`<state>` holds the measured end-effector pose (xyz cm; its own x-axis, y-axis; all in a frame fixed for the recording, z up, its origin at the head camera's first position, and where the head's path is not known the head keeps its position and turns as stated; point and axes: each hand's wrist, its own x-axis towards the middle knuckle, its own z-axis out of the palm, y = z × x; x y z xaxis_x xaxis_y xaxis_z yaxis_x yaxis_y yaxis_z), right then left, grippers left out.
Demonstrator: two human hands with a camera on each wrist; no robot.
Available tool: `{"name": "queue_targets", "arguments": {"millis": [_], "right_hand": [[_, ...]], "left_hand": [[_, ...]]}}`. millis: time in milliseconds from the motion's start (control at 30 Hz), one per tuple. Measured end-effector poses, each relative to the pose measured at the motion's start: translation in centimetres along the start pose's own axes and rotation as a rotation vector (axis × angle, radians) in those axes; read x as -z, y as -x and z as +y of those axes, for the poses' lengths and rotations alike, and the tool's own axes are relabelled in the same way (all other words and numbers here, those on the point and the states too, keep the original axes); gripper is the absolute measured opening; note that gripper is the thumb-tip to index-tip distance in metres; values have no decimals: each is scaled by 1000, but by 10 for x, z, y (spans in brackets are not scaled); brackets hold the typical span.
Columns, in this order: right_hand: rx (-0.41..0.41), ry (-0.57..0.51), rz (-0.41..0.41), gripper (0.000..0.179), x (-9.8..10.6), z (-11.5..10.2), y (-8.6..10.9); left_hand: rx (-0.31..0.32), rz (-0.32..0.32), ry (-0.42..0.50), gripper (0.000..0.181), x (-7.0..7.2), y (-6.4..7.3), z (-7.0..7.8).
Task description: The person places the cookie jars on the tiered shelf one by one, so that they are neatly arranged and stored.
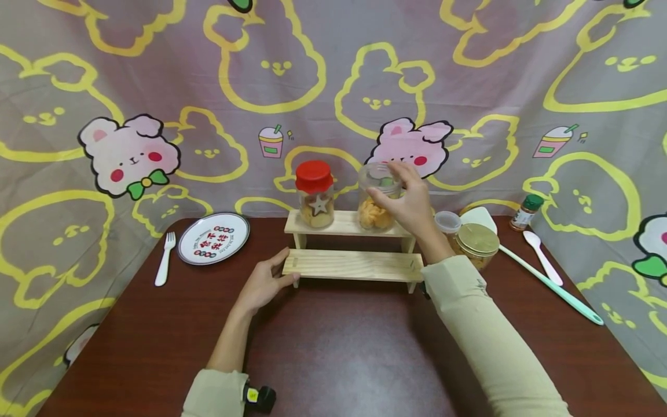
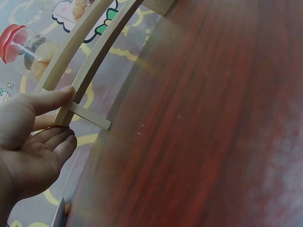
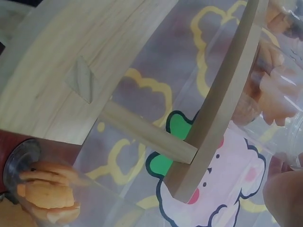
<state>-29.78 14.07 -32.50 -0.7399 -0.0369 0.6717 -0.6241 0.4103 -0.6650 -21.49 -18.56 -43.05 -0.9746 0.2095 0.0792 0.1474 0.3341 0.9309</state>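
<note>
A two-tier wooden shelf rack (image 1: 354, 265) stands toward the back of the table. My left hand (image 1: 263, 284) grips the left end of its lower board, with the thumb (image 2: 54, 98) on the board and the other fingers around its end. On the right of the upper board is a clear jar (image 1: 376, 214) of orange-yellow pieces, with no coloured lid on it. My right hand (image 1: 409, 197) holds this jar near its rim, thumb and fingers on either side. To its left on the same board sits a red-lidded jar (image 1: 315, 197) with a star on its front.
Right of the rack are a gold-lidded jar (image 1: 476, 240), a small clear-topped container (image 1: 447, 222), a long-handled spatula (image 1: 552, 284), a white spoon (image 1: 543, 258) and a green-capped spice bottle (image 1: 526, 213). A plate (image 1: 237, 226) and a white fork (image 1: 165, 259) lie left. Patterned cloth hangs behind.
</note>
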Motion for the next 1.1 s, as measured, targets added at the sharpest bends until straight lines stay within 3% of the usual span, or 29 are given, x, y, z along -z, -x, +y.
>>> {"name": "queue_targets", "arguments": {"millis": [467, 733, 1100], "right_hand": [[-94, 75, -114, 74, 10, -3, -2], [-124, 12, -105, 74, 20, -1, 1], [-113, 32, -79, 68, 48, 15, 17]], "left_hand": [[1, 1, 5, 73, 0, 0, 0], [13, 5, 8, 72, -1, -1, 0], [21, 11, 9, 73, -1, -1, 0]]}}
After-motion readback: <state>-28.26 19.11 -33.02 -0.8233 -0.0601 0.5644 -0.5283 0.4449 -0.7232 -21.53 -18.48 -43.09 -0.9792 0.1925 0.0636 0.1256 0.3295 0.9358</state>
